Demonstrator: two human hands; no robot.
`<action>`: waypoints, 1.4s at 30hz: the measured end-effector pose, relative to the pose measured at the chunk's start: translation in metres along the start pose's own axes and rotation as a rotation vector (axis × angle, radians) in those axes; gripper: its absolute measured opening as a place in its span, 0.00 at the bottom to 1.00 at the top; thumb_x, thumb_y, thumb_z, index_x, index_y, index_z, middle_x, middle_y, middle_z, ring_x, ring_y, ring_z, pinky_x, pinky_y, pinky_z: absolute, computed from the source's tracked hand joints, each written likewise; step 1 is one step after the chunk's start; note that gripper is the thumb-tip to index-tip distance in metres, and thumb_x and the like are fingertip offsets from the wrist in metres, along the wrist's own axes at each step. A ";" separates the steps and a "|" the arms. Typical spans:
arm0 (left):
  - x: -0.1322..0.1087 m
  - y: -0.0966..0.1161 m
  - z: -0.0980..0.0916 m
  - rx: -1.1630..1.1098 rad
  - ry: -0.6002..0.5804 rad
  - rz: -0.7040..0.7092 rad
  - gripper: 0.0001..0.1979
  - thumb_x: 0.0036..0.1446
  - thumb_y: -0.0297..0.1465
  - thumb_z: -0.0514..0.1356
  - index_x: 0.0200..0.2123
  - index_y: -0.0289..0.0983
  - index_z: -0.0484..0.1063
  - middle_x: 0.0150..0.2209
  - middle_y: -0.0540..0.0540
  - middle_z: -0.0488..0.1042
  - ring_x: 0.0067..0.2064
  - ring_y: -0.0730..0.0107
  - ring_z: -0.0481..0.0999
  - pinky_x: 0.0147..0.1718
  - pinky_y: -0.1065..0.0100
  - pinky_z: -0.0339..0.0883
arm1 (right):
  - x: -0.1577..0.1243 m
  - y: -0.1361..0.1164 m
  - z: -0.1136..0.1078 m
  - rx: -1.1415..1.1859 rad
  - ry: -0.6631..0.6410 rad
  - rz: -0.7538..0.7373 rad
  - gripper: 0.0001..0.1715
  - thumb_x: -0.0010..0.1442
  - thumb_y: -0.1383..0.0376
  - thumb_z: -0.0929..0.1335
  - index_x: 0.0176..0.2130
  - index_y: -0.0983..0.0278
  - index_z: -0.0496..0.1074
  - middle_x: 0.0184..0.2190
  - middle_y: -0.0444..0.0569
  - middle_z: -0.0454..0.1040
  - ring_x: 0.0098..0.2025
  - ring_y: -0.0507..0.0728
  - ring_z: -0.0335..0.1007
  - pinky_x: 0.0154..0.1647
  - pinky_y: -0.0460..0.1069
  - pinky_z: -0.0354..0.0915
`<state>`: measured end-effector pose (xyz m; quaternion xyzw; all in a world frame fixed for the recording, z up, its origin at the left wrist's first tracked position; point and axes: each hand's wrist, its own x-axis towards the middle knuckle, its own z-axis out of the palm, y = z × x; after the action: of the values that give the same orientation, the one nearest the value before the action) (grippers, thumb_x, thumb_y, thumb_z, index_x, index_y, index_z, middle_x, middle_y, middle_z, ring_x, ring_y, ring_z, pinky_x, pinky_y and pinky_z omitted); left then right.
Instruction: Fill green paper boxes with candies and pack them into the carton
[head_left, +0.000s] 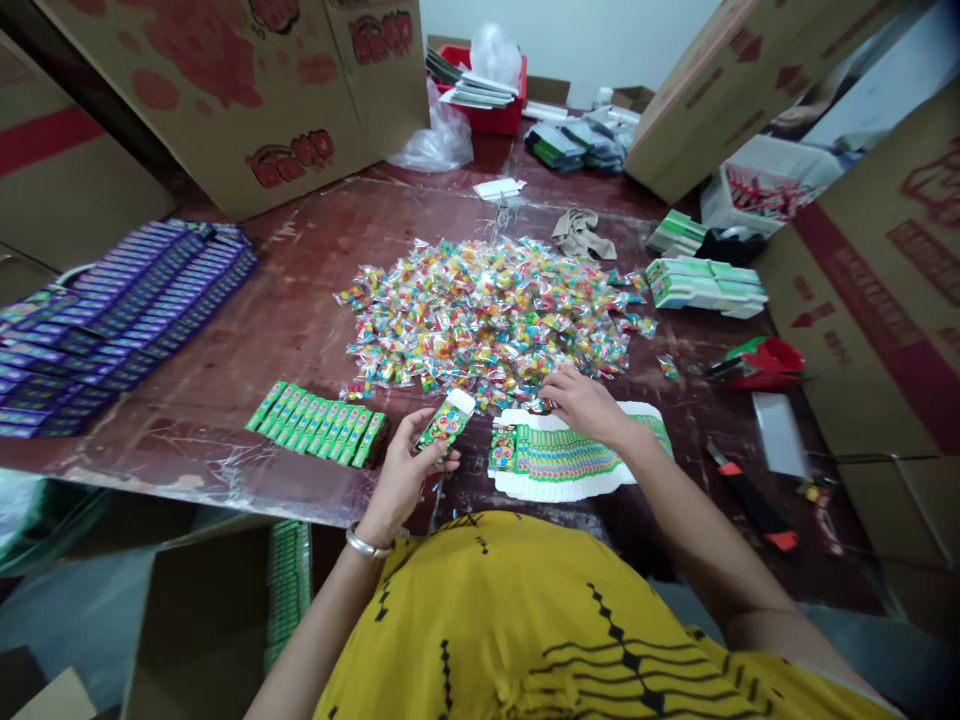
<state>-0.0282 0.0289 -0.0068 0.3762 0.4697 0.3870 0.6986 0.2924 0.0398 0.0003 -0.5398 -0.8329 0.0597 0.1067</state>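
As we look out from the head view, taking its middle as the clock's centre, a heap of clear-wrapped colourful candies (487,310) fills the middle of the tabletop (292,290). Near seven o'clock our left hand (409,455) has its grip closed around a small green box (444,425), tilted, its white end uppermost; we see printed fruit-coloured shapes, but no legible words. Toward four our right hand (589,403) reaches the heap's near edge; we cannot tell whether its grip has pinched a packet. Under that forearm, flat green-and-white cartons (559,452) lie overlapped, their repeated labels too small to read. At eight stands a row of green boxes (319,425); at nine, stacked purple boxes (142,310). Toward eleven, a large cardboard box (202,130) bears stylised red lettering that we cannot make out surely; at three, another carton (840,290) shows blurred pale lettering across a red band.
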 end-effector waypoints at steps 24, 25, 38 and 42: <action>0.014 -0.019 0.018 0.481 -0.057 0.250 0.16 0.57 0.38 0.62 0.46 0.36 0.72 0.42 0.43 0.77 0.42 0.62 0.77 0.44 0.63 0.69 | 0.016 0.014 -0.005 0.528 0.285 0.189 0.08 0.60 0.60 0.68 0.37 0.61 0.75 0.32 0.46 0.77 0.33 0.55 0.73 0.35 0.50 0.68; 0.014 -0.020 0.019 0.507 -0.056 0.264 0.15 0.57 0.37 0.62 0.46 0.37 0.72 0.43 0.43 0.77 0.43 0.61 0.77 0.45 0.62 0.69 | 0.018 0.007 -0.010 0.576 0.294 0.214 0.09 0.61 0.60 0.67 0.38 0.61 0.75 0.32 0.46 0.77 0.31 0.54 0.73 0.33 0.50 0.68; 0.008 -0.012 0.036 0.499 -0.065 0.358 0.13 0.58 0.32 0.61 0.47 0.39 0.70 0.41 0.45 0.76 0.43 0.63 0.77 0.45 0.64 0.70 | 0.053 -0.068 -0.022 0.317 0.171 -0.145 0.11 0.64 0.59 0.67 0.37 0.58 0.78 0.41 0.50 0.75 0.46 0.58 0.69 0.48 0.54 0.65; 0.004 -0.005 0.041 0.356 0.013 0.413 0.24 0.57 0.31 0.63 0.56 0.40 0.62 0.43 0.45 0.74 0.43 0.66 0.76 0.45 0.64 0.70 | 0.050 -0.077 -0.014 0.563 0.185 -0.125 0.13 0.65 0.59 0.65 0.45 0.59 0.76 0.50 0.51 0.72 0.52 0.58 0.69 0.53 0.56 0.66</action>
<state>0.0124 0.0241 -0.0014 0.5783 0.4482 0.4353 0.5247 0.2080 0.0532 0.0362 -0.4400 -0.8018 0.2322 0.3310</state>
